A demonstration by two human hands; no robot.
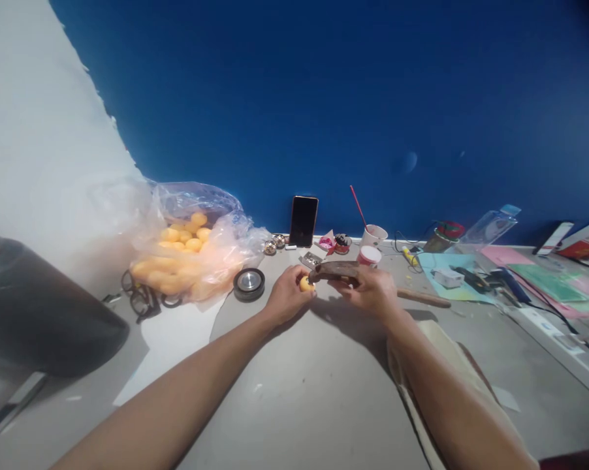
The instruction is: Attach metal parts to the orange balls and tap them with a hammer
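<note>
My left hand [288,295] is closed, its fingers pinching a small orange-yellow ball [305,284] that looks like a table tennis ball. My right hand [373,290] wraps round a hammer with a rusty brown head [336,270], gripping it close to the head. Its wooden handle [426,298] sticks out to the right behind the hand. The narrow tip of the head is at the ball, by a small dark spot on top; whether it touches cannot be made out. Left of my left hand lies a round black and silver disc [249,284].
A clear plastic bag [196,248] of similar balls stands at the left, with black scissors [142,300] beside it. Against the blue wall leans a phone [303,222]. Paper cups [374,235] stand behind my right hand. Farther right are a power strip [549,326] and a clear bottle [490,226].
</note>
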